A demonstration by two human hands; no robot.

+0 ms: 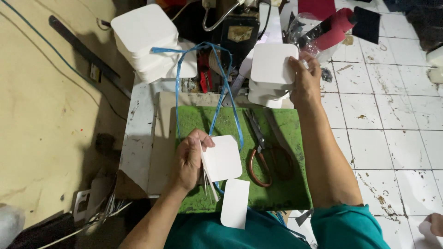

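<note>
Two hands are being used: a few white cards [223, 159] are being pinched by the left hand [189, 159], while the card stack [272, 74] at two o'clock is being gripped by the right hand [304, 80].

Left hand [188, 160] grips a thin sheaf of white rounded cards [220, 159] over the green mat [284, 189]; right hand [304, 79] rests on a card stack [272, 69] at the mat's far edge; scissors [263, 147] lie on the mat between the arms; blue strap [226, 87] loops across it.

Red fabric pieces [318, 7] cut off by top edge; lower card stack [265, 94] partly hidden behind right hand [303, 78]; machine [237, 32] detail indistinct
</note>
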